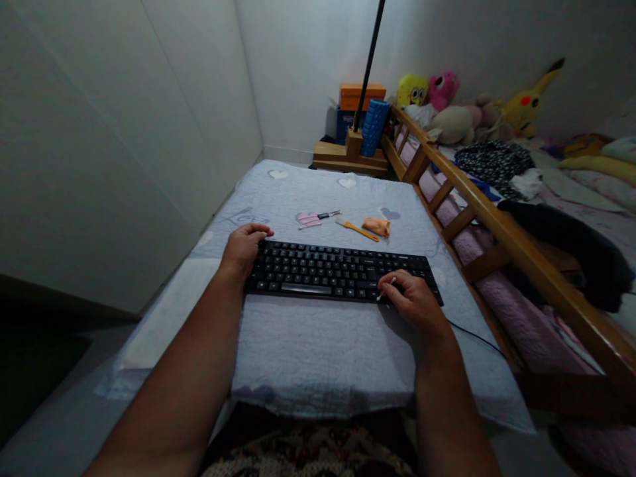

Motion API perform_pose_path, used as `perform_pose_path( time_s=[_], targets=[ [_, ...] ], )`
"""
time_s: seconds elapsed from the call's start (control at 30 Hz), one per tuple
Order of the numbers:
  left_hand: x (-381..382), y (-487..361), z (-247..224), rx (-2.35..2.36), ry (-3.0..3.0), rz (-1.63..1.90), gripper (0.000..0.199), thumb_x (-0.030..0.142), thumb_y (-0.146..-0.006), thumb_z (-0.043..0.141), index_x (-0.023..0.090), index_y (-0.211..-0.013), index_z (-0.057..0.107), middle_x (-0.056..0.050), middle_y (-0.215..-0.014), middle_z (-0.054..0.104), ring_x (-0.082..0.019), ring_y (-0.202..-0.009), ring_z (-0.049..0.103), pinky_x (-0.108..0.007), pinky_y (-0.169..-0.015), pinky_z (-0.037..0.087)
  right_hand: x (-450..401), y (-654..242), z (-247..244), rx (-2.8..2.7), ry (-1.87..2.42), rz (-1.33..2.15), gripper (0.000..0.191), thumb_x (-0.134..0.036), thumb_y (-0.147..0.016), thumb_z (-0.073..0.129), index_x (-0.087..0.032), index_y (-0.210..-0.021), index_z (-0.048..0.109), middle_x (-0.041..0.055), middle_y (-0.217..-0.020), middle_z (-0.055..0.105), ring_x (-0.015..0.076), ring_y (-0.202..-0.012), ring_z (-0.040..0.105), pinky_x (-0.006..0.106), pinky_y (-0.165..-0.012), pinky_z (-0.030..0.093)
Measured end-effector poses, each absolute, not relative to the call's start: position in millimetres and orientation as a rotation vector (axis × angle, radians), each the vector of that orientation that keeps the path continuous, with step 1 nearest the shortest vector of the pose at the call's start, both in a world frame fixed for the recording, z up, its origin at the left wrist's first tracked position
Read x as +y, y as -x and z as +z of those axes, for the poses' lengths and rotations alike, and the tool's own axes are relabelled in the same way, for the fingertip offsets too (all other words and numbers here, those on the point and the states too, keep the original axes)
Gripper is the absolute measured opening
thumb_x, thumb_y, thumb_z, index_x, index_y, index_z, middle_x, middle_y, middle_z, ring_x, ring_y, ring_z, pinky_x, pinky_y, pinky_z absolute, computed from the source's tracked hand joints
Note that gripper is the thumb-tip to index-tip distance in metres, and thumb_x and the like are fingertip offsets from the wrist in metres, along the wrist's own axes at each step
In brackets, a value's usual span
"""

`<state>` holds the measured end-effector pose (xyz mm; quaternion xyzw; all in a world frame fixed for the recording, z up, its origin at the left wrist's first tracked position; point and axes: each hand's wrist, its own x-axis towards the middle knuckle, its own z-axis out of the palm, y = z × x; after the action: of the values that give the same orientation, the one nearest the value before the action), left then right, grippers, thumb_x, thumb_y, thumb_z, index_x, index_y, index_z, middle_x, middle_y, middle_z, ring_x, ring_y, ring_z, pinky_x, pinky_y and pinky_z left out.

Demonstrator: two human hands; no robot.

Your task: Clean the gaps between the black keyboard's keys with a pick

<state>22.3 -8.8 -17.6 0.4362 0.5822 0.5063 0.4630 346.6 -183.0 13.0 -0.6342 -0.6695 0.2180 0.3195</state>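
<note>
A black keyboard (318, 270) lies flat on the cloth-covered table in front of me. My left hand (243, 248) grips its left end, the fingers curled at the far corner. Over the right part of the keys, near the front edge, my right hand (410, 295) is closed in a pinch on a thin white cotton swab (386, 289). The swab's lower tip is at the keyboard's front edge. Beyond the keyboard lie a yellow-handled tool (361, 230), a dark-handled tool with a metal tip (328, 214), another cotton swab (310, 226) and a crumpled orange cloth (376, 227).
The keyboard's cable (477, 334) runs off to the right over the tablecloth (318, 351). A wooden bed rail (477, 205) borders the table on the right, with plush toys and clothes behind it. A blue foam roller (374, 128) stands beyond the table's far edge. A pale wall rises on the left.
</note>
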Motion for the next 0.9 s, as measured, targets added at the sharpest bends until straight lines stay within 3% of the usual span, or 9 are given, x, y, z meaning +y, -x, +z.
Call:
perform_pose_path(
  time_s=[0.9],
  targets=[
    [-11, -24, -15, 1.451, -1.082, 1.246, 0.012, 0.020, -0.062, 0.062, 0.019, -0.074, 0.066, -0.004, -0.083, 0.072, -0.018, -0.074, 0.057, -0.032, -0.075, 0.043, -178, -328, 11, -1.793, 1.556, 0.482, 0.017, -0.023, -0.090, 0.054, -0.022, -0.083, 0.070, 0.0058, -0.085, 0.071, 0.0225, -0.087, 0.063, 0.037, -0.081, 0.048]
  ],
)
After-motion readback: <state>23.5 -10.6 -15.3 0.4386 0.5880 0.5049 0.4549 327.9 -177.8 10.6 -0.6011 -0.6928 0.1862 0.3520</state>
